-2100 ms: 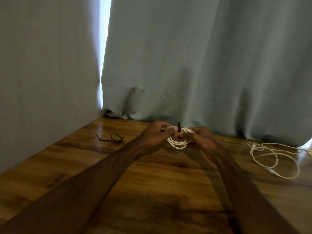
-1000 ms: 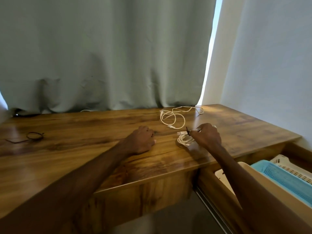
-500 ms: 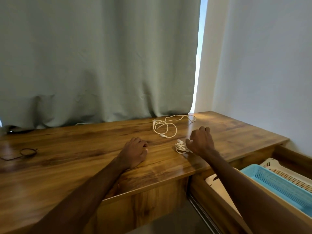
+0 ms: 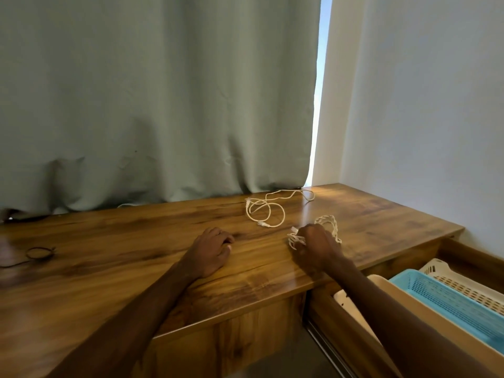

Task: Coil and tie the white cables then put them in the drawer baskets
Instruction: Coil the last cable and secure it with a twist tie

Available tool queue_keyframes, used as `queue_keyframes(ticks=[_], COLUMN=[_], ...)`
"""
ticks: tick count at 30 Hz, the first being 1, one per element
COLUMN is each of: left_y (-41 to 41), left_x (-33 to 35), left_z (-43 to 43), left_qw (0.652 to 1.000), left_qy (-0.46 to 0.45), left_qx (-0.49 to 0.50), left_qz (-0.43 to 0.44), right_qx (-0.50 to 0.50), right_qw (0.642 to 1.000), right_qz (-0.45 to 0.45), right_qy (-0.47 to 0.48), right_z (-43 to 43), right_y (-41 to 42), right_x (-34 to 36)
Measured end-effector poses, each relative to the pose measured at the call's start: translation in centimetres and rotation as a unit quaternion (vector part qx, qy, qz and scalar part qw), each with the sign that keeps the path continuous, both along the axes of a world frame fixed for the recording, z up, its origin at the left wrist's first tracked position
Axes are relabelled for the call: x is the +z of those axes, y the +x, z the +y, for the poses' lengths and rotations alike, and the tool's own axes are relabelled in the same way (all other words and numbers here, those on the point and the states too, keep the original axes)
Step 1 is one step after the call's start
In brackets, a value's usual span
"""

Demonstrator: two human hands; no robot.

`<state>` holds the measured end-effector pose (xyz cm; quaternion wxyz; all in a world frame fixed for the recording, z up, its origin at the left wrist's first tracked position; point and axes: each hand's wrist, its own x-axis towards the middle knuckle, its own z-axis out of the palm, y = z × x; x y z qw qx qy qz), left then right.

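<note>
Coiled cable (image 4: 328, 222) looser now, right hand (image 4: 317, 242) fingers (image 4: 307, 232) curled

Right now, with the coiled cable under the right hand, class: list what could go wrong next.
The right hand grips the coiled cable at one side; its free loops may spread or catch the drawer edge before reaching the blue basket. The loose cable lies close behind and could snag.

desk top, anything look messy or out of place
One white cable sprawls uncoiled on the desk near the curtain, and a black tie lies by itself at the far left. The coiled cable that the right hand grips looks loose, its loops splaying out.
</note>
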<state>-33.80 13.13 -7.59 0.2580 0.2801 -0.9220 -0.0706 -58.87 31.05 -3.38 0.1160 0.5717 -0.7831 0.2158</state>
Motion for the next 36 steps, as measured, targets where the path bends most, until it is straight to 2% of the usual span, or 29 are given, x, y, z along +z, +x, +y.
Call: queue_keyframes(ticks=[3, 7, 11, 17, 21, 26, 29, 31, 34, 36], left_y=[1.4, 3.9, 6.9, 9.4, 9.0, 8.8, 8.8, 8.6, 8.0, 7.8], left_x=[0.1, 0.2, -0.1, -0.4, -0.2, 0.0, 0.0, 0.2, 1.2, 1.8], left_z=[-1.1, -3.1, -5.5, -8.7, -9.2, -9.4, -9.5, -9.1, -7.5, -6.6], left_qw=[1.000, 0.999, 0.995, 0.990, 0.991, 0.991, 0.990, 0.987, 0.968, 0.953], left_qy=[0.007, 0.015, 0.028, 0.037, 0.035, 0.031, 0.034, 0.045, 0.081, 0.131], left_qx=[0.005, 0.033, 0.067, 0.098, 0.090, 0.078, 0.071, 0.058, 0.023, 0.013], left_qz=[0.010, 0.034, 0.063, 0.099, 0.096, 0.104, 0.114, 0.143, 0.238, 0.273], right_qx=[-0.021, 0.023, 0.044, -0.085, -0.130, -0.096, -0.058, 0.007, 0.121, 0.174], right_qw=[1.000, 0.996, 0.998, 0.995, 0.987, 0.994, 0.998, 0.997, 0.977, 0.963], right_qz=[0.020, 0.021, -0.009, -0.006, -0.082, -0.039, -0.019, -0.069, -0.178, -0.205], right_qy=[-0.009, -0.080, -0.042, 0.053, 0.054, -0.021, -0.025, -0.016, 0.005, 0.010], right_z=[-0.9, -3.6, -8.4, -15.5, -18.1, -19.2, -19.4, -19.9, -21.4, -22.1], right_y=[0.5, 2.3, 3.9, 2.8, 0.7, 2.4, 5.8, 8.3, 11.9, 14.9], right_x=[0.2, 0.8, 1.2, 2.6, 2.0, 1.4, 2.0, 2.5, 3.4, 4.6])
